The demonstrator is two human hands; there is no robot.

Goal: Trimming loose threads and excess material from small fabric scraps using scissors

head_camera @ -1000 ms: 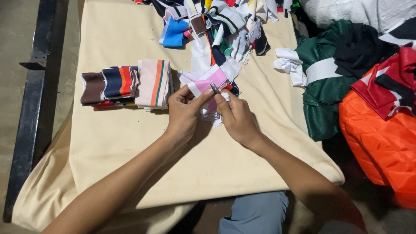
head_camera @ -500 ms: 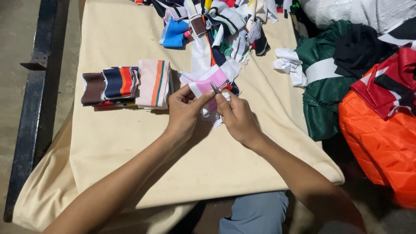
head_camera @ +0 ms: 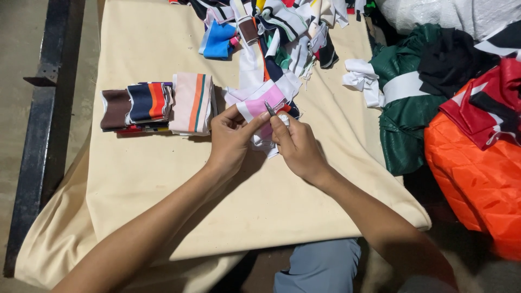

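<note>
My left hand [head_camera: 230, 142] pinches a pink and white striped knit piece [head_camera: 260, 104] at mid-table. My right hand [head_camera: 296, 145] holds a small metal thread snipper [head_camera: 269, 108] whose tip points up at the piece's edge. Both hands meet over the cream cloth-covered table [head_camera: 163, 179]. More of the same piece hangs bunched below my fingers. To the left lies a neat row of folded striped knit pieces [head_camera: 157, 104], brown, navy and peach.
A heap of loose striped knit pieces [head_camera: 277, 27] lies at the table's far end. Green, black, red and orange fabric bundles [head_camera: 461, 108] pile up at the right. A dark metal frame [head_camera: 46, 97] runs along the left.
Both hands stay at the same spot; the pink piece has been shifted slightly between my fingers and the snipper tip sits a little higher.
</note>
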